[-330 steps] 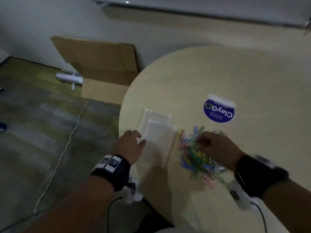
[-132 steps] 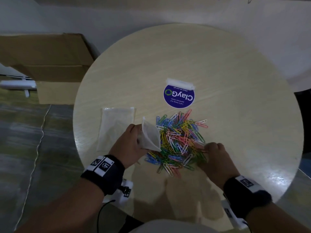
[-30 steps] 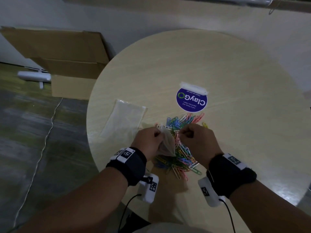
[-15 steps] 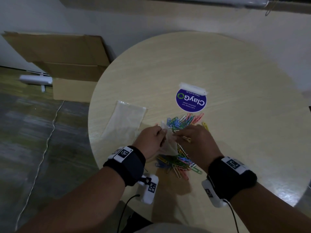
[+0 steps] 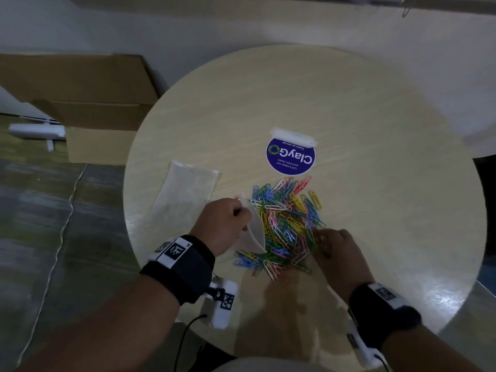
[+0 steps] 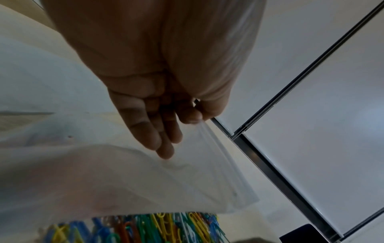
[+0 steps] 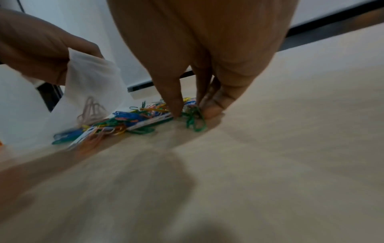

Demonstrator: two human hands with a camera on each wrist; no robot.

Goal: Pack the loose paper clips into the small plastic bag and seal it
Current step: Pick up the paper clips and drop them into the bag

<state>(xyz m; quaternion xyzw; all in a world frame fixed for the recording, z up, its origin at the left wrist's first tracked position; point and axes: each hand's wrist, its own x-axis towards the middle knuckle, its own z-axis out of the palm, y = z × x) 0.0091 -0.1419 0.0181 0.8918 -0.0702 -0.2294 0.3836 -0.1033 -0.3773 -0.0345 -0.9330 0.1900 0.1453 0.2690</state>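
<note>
1. Head view. Paper clips [image 5: 284, 224] lie heaped on the round table [image 5: 375, 210] between the hands. Left hand [image 5: 222, 226] grips the small plastic bag [image 5: 253, 232] at the heap's left edge, the bag's long axis running towards and away from the person. Right hand [image 5: 335, 251] rests at the heap's near right edge, fingers bent down onto the clips. A spare bag [image 5: 185, 194] lies flat to the left.
2. Left wrist view. Thumb and fingers [image 6: 187, 115] pinch the bag's zip edge; the bag hangs above the clips.
3. Right wrist view. Fingertips [image 7: 212, 108] pinch green clips [image 7: 195, 121] against the table. Several clips already show inside the bag [image 7: 91, 92].
</note>
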